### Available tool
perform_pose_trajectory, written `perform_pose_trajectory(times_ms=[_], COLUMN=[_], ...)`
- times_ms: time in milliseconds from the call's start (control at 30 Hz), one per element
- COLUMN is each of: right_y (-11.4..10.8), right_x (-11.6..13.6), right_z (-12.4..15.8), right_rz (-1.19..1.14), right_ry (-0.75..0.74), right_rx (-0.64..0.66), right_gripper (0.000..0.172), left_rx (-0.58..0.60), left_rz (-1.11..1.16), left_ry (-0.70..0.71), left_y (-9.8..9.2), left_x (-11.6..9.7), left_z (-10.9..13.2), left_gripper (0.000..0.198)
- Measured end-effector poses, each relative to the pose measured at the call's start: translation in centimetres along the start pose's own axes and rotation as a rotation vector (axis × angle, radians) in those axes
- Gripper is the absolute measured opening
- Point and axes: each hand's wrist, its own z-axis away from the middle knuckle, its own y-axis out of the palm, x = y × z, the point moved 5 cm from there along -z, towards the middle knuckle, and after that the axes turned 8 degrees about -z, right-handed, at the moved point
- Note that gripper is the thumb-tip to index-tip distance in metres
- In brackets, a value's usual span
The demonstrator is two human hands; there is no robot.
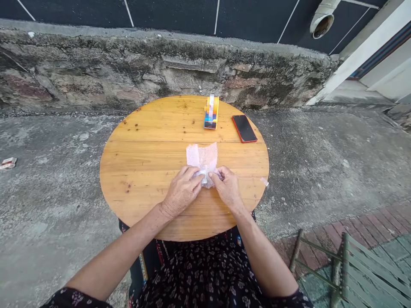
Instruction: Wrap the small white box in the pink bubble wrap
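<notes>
A pinkish sheet of bubble wrap [208, 155] lies on the round wooden table, its far end spread flat and its near end bunched up. In the near fold sits a small pale, shiny item [204, 176], partly covered by fingers and wrap, so its kind is unclear. My left hand [184, 188] presses on the left side of the fold, fingers closed on the wrap. On the other side my right hand [228, 187] pinches the wrap's right edge between thumb and fingers.
Beyond the wrap, a yellow and blue tape dispenser [211, 113] stands on the wooden table [144, 158]. A red-edged phone [244, 128] lies to its right. A scrap of tape [264, 182] clings to the right rim. A slatted folding chair [369, 269] stands at lower right.
</notes>
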Motion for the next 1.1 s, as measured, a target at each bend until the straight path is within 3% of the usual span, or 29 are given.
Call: perform_pose_trajectory(times_ms=[133, 333, 633, 833, 1100], right_y=[0.6, 1.3, 1.8, 1.4, 1.6], right_x=[1.4, 3.2, 3.5, 3.1, 2.5], right_z=[0.1, 0.1, 0.3, 1.0, 0.9], right_rz=[-0.082, -0.067, -0.14, -0.124, -0.112], right_ry=[-0.023, -0.03, -0.015, -0.062, -0.116], right_rx=[0.043, 0.074, 0.201, 0.257, 0.282], right_gripper=[0.022, 0.021, 0.02, 0.026, 0.028], left_rx=[-0.002, -0.04, -0.039, -0.091, -0.085], left_rz=[-0.074, 0.042, 0.221, 0.25, 0.303], left_ry=[-0.009, 0.004, -0.147, -0.209, -0.211], left_y=[-0.1, -0.1, 0.2, 0.1, -0.5], left_x=[0.0, 0.2, 0.9, 1.2, 1.3], left_z=[0.0, -0.1, 0.0, 0.4, 0.4], left_gripper=[0.018, 0.017, 0.016, 0.033, 0.038])
